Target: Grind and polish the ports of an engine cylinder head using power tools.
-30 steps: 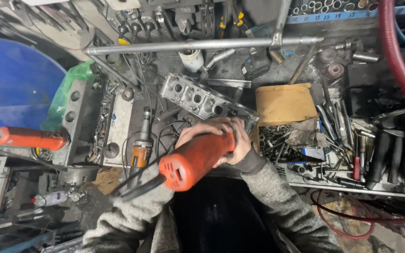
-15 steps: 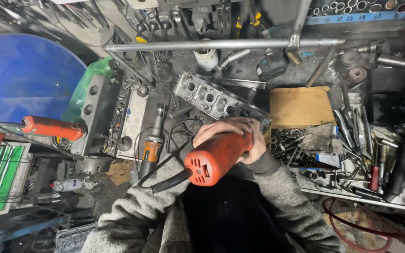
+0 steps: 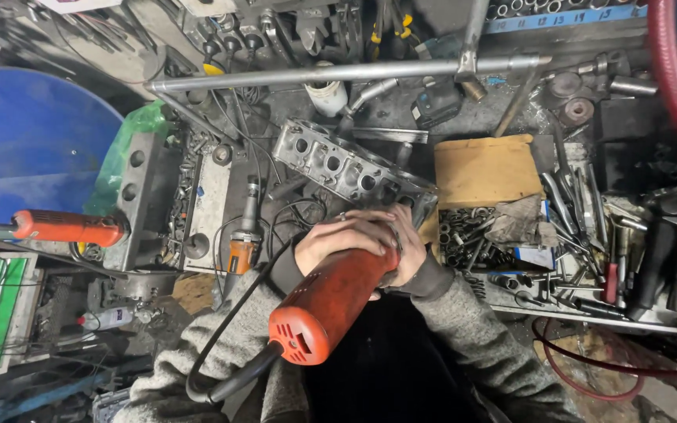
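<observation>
We keep both hands, left hand (image 3: pixel 337 239) and right hand (image 3: pixel 401 247), wrapped tight round the orange power grinder (image 3: pixel 331 301), nose steady toward the cylinder head (image 3: pixel 338 164) at 12 o'clock, cord (image 3: pixel 221 368) clear.

A cylinder head (image 3: pixel 346 168) is lying at the tabletop's (image 3: pixel 479 117) middle, a cardboard sheet (image 3: pixel 483 168) just right of it, loose tools (image 3: pixel 581 211) crowding the right edge, a pipe (image 3: pixel 338 74) running behind.

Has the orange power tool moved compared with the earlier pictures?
Cannot tell. The orange power tool keeps its place by the metal cylinder head, both hands on it; the apparent shift looks like camera motion.
</observation>
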